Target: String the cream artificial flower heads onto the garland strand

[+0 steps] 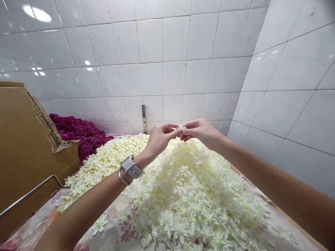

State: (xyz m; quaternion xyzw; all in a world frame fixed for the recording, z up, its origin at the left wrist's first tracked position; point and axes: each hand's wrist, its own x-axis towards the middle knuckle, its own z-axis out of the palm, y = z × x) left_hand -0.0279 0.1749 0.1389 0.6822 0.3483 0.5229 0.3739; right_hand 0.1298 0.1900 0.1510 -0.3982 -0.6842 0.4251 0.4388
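Observation:
Both my hands meet above a big heap of white artificial flowers [188, 195] with pale yellow centres. My left hand [161, 138], with a watch [131, 166] and a bracelet on its wrist, pinches a small white flower [181, 128] from the left. From the other side my right hand [200, 131] grips the same flower, its fingertips close against those of the left. The fingers cover part of the flower, so its underside is hidden. One loose flower [99, 225] lies on the cloth below my left forearm.
A floral cloth [112, 235] lies under the heap. Dark magenta flowers [83, 134] are piled at the back left, behind a cardboard box [28, 139]. A bent metal rod [31, 193] stands before the box. Tiled walls [175, 42] close off the back and right; a metal strip [144, 118] stands against the back one.

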